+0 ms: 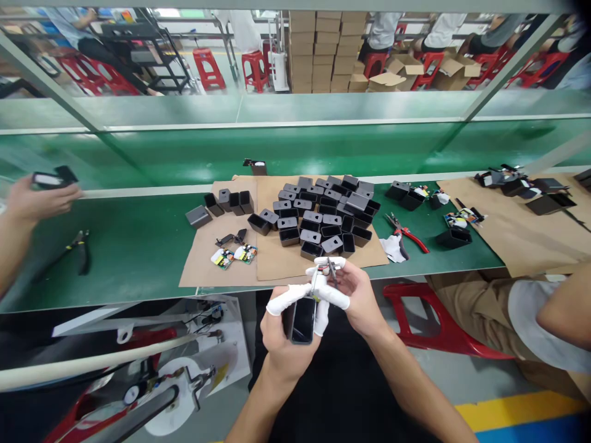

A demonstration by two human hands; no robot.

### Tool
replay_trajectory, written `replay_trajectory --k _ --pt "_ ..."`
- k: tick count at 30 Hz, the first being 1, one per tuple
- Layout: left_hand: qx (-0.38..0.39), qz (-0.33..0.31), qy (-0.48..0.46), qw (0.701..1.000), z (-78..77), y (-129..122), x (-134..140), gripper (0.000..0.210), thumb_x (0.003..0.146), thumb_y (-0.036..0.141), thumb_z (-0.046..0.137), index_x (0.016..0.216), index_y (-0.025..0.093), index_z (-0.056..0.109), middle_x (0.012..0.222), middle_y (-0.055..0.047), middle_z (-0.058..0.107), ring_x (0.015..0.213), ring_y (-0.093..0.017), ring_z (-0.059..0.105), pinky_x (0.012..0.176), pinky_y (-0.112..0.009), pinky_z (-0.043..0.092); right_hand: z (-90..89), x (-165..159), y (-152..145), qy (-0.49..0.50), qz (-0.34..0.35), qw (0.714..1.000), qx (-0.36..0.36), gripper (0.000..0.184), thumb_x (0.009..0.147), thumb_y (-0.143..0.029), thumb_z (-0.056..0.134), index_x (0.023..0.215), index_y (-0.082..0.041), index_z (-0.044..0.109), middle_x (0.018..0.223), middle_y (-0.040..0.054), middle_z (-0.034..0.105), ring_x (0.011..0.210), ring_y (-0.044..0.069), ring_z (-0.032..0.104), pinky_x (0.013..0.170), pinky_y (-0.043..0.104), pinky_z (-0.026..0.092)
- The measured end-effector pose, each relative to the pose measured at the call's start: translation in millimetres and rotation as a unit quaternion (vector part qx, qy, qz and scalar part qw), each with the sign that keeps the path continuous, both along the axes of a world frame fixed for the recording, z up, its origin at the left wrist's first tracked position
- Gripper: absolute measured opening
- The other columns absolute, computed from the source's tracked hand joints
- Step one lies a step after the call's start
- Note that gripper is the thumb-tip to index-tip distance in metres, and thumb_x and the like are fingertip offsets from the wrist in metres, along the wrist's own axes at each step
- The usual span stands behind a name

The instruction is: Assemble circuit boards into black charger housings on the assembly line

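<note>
My left hand [287, 332], with white finger cots on its fingers, is closed around a black rectangular plastic housing [303, 321] whose open end faces me. My right hand [354, 294], also in white finger cots, pinches a small dark part [331, 271] just above the far end of the housing. Thin wires run between the two pieces, partly hidden by the fingertips. Both hands are in front of the table edge, above my lap. Just beyond them, many black housings [312, 236] stand in a cluster on brown cardboard [277, 271].
Two circuit boards [245, 253] and black end pieces [231, 238] lie to the left. Red-handled pliers [409, 235] rest by a white cloth [394, 247]. A co-worker's hand [44, 195] holds a black part at far left; another person [521, 320] sits at right.
</note>
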State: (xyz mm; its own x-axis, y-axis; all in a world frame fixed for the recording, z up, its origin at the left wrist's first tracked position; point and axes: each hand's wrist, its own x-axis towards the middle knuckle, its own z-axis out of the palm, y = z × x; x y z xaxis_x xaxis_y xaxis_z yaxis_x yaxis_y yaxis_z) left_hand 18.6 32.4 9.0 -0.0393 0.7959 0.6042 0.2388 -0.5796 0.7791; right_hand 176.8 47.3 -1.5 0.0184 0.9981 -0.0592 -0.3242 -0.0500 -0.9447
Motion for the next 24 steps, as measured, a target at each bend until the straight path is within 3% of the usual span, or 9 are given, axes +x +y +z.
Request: replay_trajectory --k 3,5,10,15,17,20,24 --pt "-0.033 0.018 -0.031 0.999 4.1 -2.1 1.2 0.052 0.079 0.008 0.086 0.123 0.023 0.065 0.105 -0.005 0.075 0.092 -0.021 0.077 0.082 -0.034 0.066 -4.4 -0.3 -3.5 0.001 0.000 1.000 0.005 0.046 0.093 -0.061 0.078 0.122 -0.024 0.077 0.113 0.0109 0.082 0.103 0.030 0.079 0.091 0.045 0.065" --pt "-0.050 0.038 -0.053 0.997 5.0 -3.3 2.3 0.047 0.080 0.010 0.086 0.120 0.023 0.066 0.104 -0.005 0.075 0.091 -0.021 0.077 0.082 -0.034 0.065 -3.6 0.1 -5.1 -0.003 -0.010 1.000 -0.004 0.045 0.092 -0.061 0.079 0.119 -0.024 0.078 0.115 0.0108 0.081 0.107 0.030 0.077 0.092 0.044 0.065" --pt "0.013 0.059 -0.026 0.998 -9.9 -6.0 0.0 0.066 0.073 0.005 0.090 0.132 0.024 0.065 0.112 -0.007 0.076 0.096 -0.024 0.078 0.084 -0.037 0.066 4.2 -8.5 -9.5 0.054 -0.008 0.998 -0.042 0.054 0.072 -0.048 0.099 0.116 -0.025 0.075 0.113 0.0086 0.080 0.100 0.027 0.077 0.099 0.046 0.064" --pt "0.055 0.022 -0.008 0.998 -17.4 -8.7 2.1 0.077 0.069 0.004 0.092 0.136 0.026 0.063 0.114 -0.008 0.076 0.099 -0.027 0.079 0.085 -0.042 0.068 4.2 -17.2 -11.4 0.135 0.018 0.988 -0.070 0.070 0.056 -0.036 0.107 0.117 -0.026 0.074 0.118 0.0101 0.080 0.107 0.033 0.079 0.097 0.051 0.066" --pt "0.025 0.016 -0.023 0.999 -12.2 -9.6 5.3 0.076 0.069 0.004 0.092 0.135 0.026 0.061 0.114 -0.007 0.075 0.100 -0.026 0.078 0.086 -0.041 0.068 4.1 -16.4 -9.4 0.138 0.019 0.987 -0.077 0.065 0.058 -0.037 0.105 0.115 -0.025 0.075 0.116 0.0099 0.081 0.106 0.033 0.079 0.098 0.051 0.065" --pt "-0.078 0.005 -0.074 0.994 -1.7 -10.2 7.9 0.069 0.071 0.008 0.094 0.128 0.024 0.060 0.110 -0.005 0.071 0.097 -0.023 0.076 0.088 -0.038 0.066 5.3 -10.9 -6.0 0.128 0.000 0.988 -0.087 0.062 0.061 -0.042 0.103 0.114 -0.024 0.078 0.111 0.0095 0.082 0.099 0.032 0.080 0.099 0.051 0.064" --pt "-0.199 -0.013 -0.124 0.972 5.4 -9.6 4.5 0.056 0.079 0.018 0.093 0.121 0.024 0.056 0.106 -0.003 0.069 0.080 -0.015 0.071 0.074 -0.029 0.063 7.0 1.0 -8.0 0.097 -0.042 0.992 -0.062 0.059 0.065 -0.046 0.102 0.115 -0.024 0.080 0.114 0.0118 0.082 0.102 0.035 0.079 0.098 0.053 0.064"
